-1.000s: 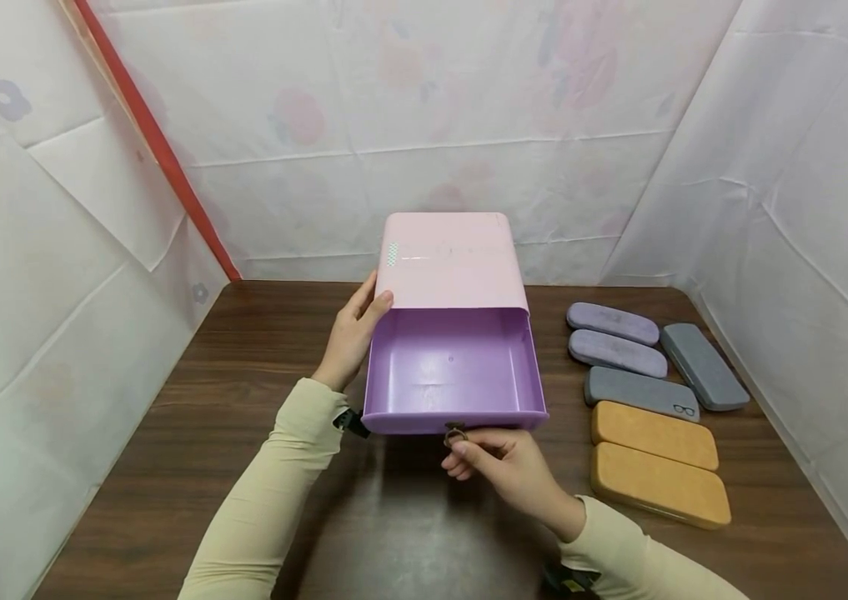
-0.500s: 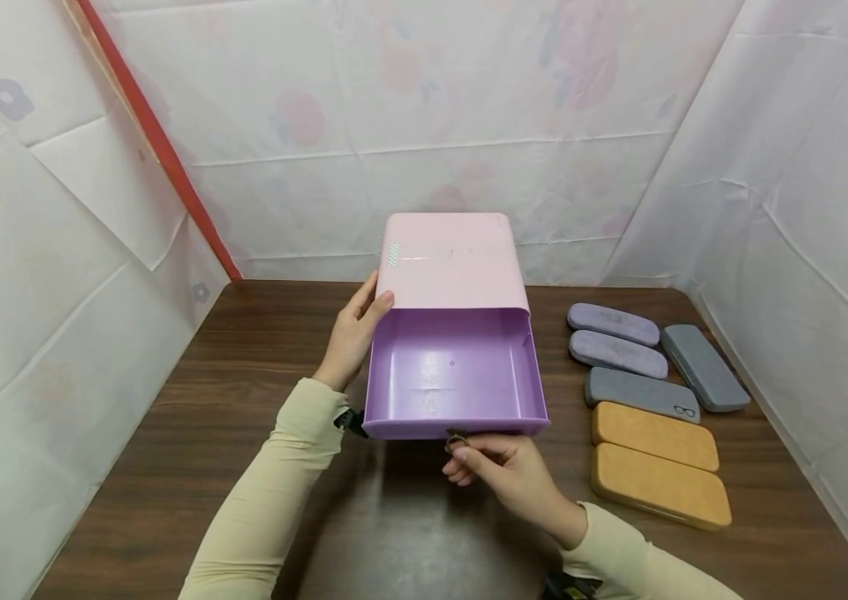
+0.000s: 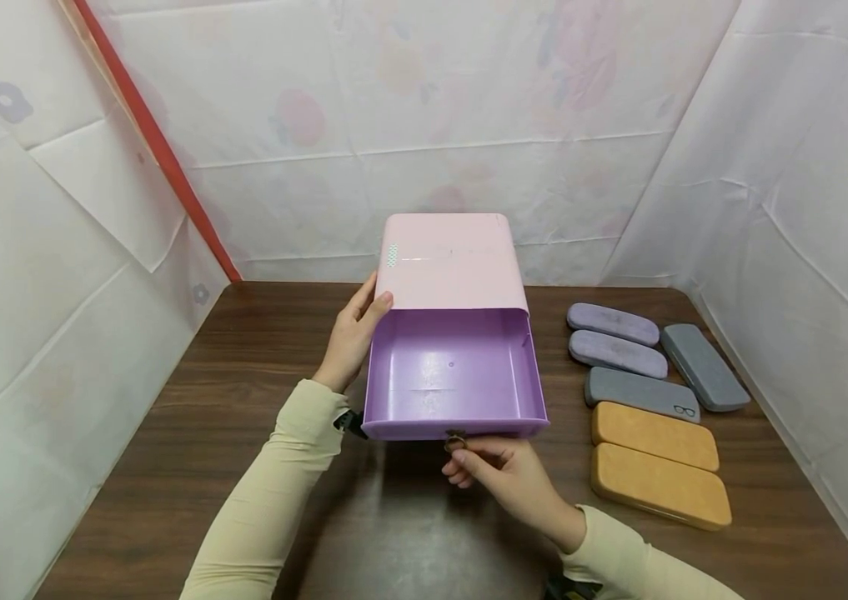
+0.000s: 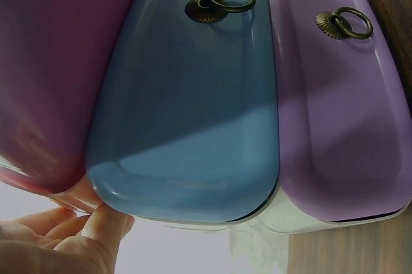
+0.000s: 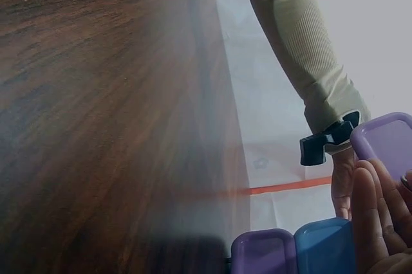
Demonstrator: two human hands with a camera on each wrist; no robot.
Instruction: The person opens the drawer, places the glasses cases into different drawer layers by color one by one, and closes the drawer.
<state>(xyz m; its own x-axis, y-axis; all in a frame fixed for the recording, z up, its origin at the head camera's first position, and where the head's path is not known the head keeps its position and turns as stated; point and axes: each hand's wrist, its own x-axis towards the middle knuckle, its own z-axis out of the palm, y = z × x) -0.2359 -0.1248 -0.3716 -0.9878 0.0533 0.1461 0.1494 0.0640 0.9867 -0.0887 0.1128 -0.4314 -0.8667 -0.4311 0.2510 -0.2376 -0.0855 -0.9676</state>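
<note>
A pink drawer cabinet (image 3: 449,260) stands at the table's middle, its purple top drawer (image 3: 408,430) pulled well out with a bare inside. My right hand (image 3: 514,473) pinches the brass ring pull (image 3: 456,442) on the drawer's front between thumb and index finger. Against the cabinet's left side lies my left hand (image 3: 348,337), fingers extended along the wall and thumb at the top front corner. Below the pulled drawer, the left wrist view shows a blue drawer (image 4: 187,119) and a lower purple drawer (image 4: 341,107), both closed, each with a brass ring.
To the right lie several glasses cases: two lilac, including one at the back (image 3: 611,323), a grey case (image 3: 641,394) with a glasses mark, another grey case (image 3: 704,367) set at a slant, and two mustard ones, the nearest (image 3: 659,486) at front. White sheets enclose the wooden table (image 3: 191,467).
The purple top drawer has come slightly further toward me, with my right hand on its ring. My left hand has stayed in place on the cabinet's side.
</note>
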